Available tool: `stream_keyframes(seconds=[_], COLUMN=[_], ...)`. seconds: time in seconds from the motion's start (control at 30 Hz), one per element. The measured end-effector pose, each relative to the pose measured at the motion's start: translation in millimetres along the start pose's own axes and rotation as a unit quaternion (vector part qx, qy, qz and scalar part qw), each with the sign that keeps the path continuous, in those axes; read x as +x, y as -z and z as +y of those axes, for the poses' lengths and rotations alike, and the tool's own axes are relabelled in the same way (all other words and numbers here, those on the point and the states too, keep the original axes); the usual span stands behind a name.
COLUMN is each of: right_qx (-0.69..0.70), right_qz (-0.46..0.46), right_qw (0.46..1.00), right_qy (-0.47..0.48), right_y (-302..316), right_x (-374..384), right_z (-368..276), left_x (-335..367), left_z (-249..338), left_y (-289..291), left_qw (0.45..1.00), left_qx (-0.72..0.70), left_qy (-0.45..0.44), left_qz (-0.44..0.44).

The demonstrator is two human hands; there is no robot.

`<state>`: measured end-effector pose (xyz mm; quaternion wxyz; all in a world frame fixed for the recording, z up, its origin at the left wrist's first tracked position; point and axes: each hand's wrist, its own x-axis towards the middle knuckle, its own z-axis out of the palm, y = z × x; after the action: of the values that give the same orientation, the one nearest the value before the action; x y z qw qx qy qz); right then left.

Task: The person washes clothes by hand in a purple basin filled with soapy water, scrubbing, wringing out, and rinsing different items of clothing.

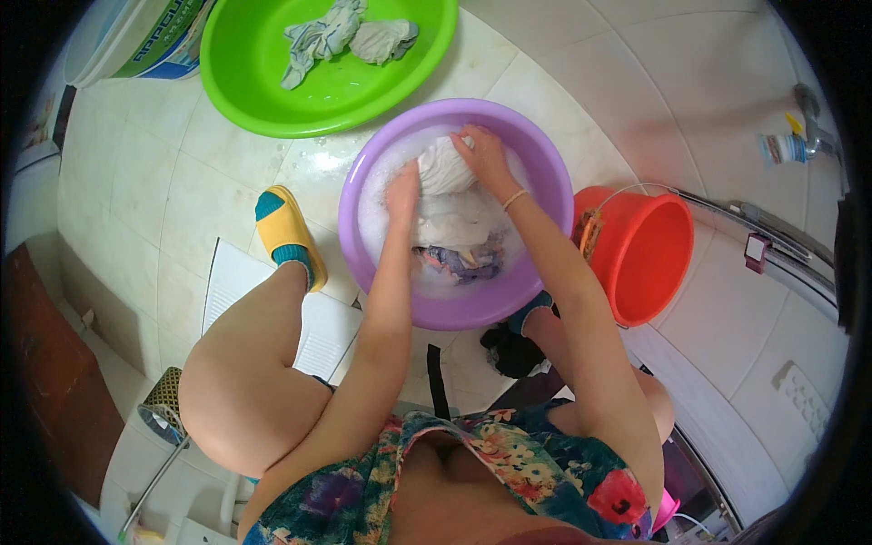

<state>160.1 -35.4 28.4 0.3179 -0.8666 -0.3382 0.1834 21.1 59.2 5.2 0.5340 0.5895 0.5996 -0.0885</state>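
A purple basin [352,234] of sudsy water stands on the floor in front of me. My right hand [485,161] grips a wet white cloth [443,170] by its far right side, fingers bent over the edge. On the cloth's left side my left hand [402,191] closes on it, its fingertips partly lost in the foam. Nearer to me, more pale fabric lies in the water. Below that, a dark patterned piece of clothing [465,262] floats half sunk in the suds.
A green basin [245,104] holding some wet cloths stands at the far left, beside a white bucket [150,41]. Right of the purple basin is an orange-red bucket [654,259]. A white squat toilet [313,318] lies near my yellow-slippered foot [291,236]. Black fabric [516,352] lies by my other foot.
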Motion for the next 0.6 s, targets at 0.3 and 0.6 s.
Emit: stream_keyframes(seconds=[0.3,0.6], right_qx=[-0.018,-0.189], right_qz=[0.018,-0.229], right_qw=[0.993,0.938], right_qy=[-0.119,-0.178], right_y=[4.4,-20.3], right_x=[-22.5,-63.3], right_z=[37.4,75.4], left_x=[30.0,35.6], left_z=[51.4,0.1], left_y=[-22.9,-71.4], left_qw=[0.966,0.961], left_qx=[0.099,-0.272], left_qy=[-0.222,-0.036], left_qz=[-0.092,-0.041])
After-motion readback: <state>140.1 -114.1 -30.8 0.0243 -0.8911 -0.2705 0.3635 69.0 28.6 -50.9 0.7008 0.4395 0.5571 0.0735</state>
